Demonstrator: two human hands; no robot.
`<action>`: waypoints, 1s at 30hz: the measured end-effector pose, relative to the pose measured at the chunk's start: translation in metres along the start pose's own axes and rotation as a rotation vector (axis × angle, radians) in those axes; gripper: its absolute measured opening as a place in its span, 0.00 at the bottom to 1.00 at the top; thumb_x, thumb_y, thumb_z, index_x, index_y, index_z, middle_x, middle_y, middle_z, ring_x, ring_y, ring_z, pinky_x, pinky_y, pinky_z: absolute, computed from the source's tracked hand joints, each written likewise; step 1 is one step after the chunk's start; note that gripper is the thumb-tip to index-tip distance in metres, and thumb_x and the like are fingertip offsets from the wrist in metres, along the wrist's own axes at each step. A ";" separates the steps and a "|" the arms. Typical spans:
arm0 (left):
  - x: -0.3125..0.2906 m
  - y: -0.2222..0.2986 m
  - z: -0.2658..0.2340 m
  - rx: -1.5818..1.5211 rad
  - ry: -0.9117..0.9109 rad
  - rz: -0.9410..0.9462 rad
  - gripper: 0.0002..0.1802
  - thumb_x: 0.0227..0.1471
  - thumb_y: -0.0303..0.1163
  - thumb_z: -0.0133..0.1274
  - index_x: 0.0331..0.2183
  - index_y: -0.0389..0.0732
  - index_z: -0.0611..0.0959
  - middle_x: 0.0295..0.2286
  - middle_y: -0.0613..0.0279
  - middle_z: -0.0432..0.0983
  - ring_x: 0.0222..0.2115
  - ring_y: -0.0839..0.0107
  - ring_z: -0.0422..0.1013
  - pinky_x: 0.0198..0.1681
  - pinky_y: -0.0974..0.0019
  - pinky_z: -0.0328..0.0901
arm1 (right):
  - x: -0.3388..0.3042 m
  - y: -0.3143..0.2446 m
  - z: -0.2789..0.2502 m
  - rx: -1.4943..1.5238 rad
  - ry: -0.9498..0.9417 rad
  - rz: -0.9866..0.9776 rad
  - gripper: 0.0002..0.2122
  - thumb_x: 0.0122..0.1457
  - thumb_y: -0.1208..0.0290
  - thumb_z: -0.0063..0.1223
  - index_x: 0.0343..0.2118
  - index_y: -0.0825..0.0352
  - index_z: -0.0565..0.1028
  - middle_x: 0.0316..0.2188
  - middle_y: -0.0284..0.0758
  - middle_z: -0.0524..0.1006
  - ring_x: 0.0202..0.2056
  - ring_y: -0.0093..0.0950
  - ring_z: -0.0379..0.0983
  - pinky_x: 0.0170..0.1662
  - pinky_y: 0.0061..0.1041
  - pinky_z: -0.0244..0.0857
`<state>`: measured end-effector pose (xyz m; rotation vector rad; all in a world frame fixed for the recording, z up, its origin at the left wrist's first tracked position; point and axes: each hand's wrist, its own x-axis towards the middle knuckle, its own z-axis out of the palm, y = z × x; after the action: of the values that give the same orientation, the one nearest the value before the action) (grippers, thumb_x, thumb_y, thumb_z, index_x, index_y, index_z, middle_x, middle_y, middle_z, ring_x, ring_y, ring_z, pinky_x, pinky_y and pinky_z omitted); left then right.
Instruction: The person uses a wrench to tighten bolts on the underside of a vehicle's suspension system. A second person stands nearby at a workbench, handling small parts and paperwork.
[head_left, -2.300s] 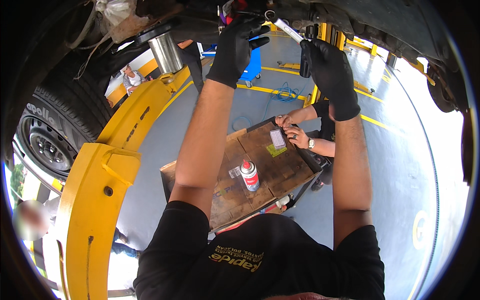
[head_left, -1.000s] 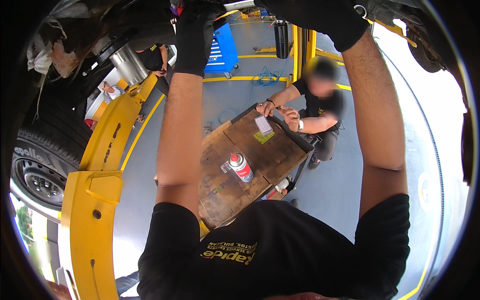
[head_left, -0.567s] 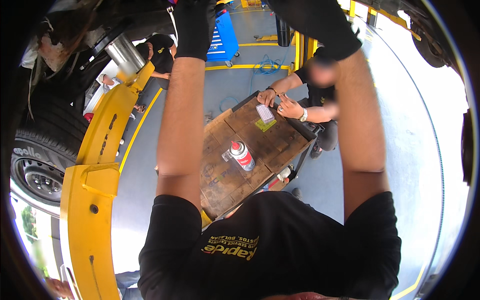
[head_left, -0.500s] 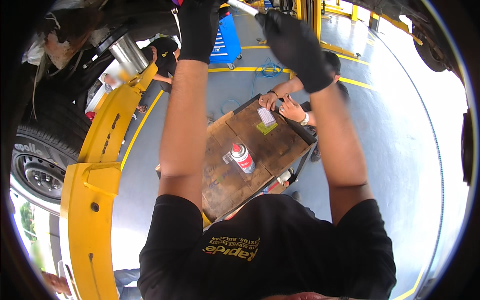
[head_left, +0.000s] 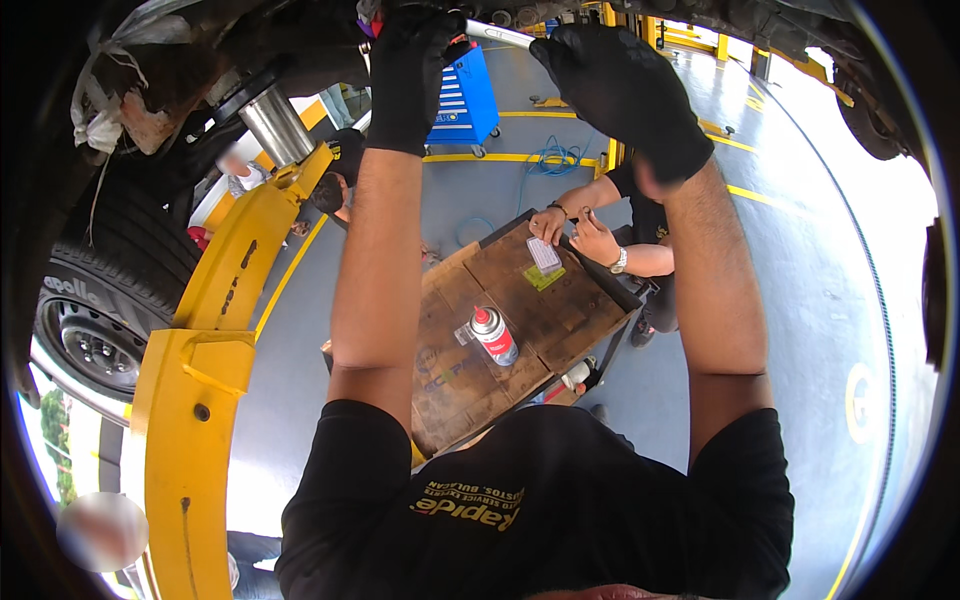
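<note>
— Gripping what overhead?
— Left hand (head_left: 412,70), black-gloved, clenching around something red, mostly hidden under the dark car underside (head_left: 300,40). Right hand (head_left: 620,95) grasping a metal wrench handle (head_left: 498,35), its head lost among parts.
— Below?
— Resting on a wooden counter (head_left: 520,320): a red spray can (head_left: 494,336). Reaching over the counter's far edge: another person's hands (head_left: 575,232), small item indistinct.

Gloved left hand (head_left: 412,60) and right hand (head_left: 620,90) gripping metal wrench (head_left: 500,35) under car, spray can (head_left: 494,335) on cart (head_left: 450,390)
</note>
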<state>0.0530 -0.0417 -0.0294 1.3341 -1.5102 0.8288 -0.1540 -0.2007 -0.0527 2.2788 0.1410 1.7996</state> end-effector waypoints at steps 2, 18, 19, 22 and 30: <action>0.002 0.002 0.001 -0.633 0.033 -0.367 0.13 0.60 0.24 0.57 0.47 0.33 0.82 0.45 0.50 0.81 0.48 0.58 0.79 0.52 0.61 0.76 | 0.028 0.000 -0.026 0.009 -0.175 0.096 0.14 0.67 0.58 0.55 0.35 0.65 0.81 0.22 0.37 0.81 0.24 0.35 0.80 0.31 0.32 0.74; -0.003 0.010 -0.007 -0.106 0.032 -0.077 0.15 0.58 0.23 0.57 0.48 0.37 0.84 0.43 0.50 0.82 0.42 0.61 0.80 0.48 0.61 0.76 | -0.034 -0.085 0.051 0.547 0.015 0.621 0.12 0.67 0.63 0.51 0.32 0.67 0.77 0.19 0.48 0.77 0.26 0.50 0.77 0.30 0.46 0.70; -0.002 0.008 -0.015 0.151 -0.008 0.122 0.15 0.55 0.23 0.60 0.46 0.37 0.85 0.41 0.50 0.83 0.42 0.59 0.80 0.48 0.61 0.75 | -0.031 -0.076 0.041 0.465 -0.011 0.548 0.11 0.67 0.64 0.51 0.32 0.67 0.77 0.19 0.47 0.77 0.26 0.50 0.77 0.30 0.46 0.71; -0.001 0.013 -0.011 0.565 -0.002 0.312 0.15 0.52 0.22 0.64 0.44 0.37 0.86 0.41 0.50 0.82 0.42 0.55 0.80 0.47 0.61 0.75 | -0.022 -0.036 0.013 0.185 -0.062 0.255 0.11 0.65 0.63 0.54 0.30 0.64 0.78 0.20 0.42 0.79 0.23 0.43 0.79 0.28 0.41 0.72; 0.004 -0.002 -0.002 -0.188 0.073 -0.148 0.12 0.54 0.24 0.62 0.42 0.38 0.86 0.43 0.50 0.82 0.44 0.57 0.79 0.49 0.62 0.75 | 0.071 0.029 -0.028 -0.018 -0.146 -0.209 0.10 0.57 0.65 0.55 0.31 0.67 0.81 0.28 0.48 0.82 0.33 0.46 0.81 0.38 0.47 0.75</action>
<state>0.0551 -0.0417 -0.0256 1.2460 -1.3785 0.6191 -0.1662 -0.2095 0.0274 2.2776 0.3225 1.5206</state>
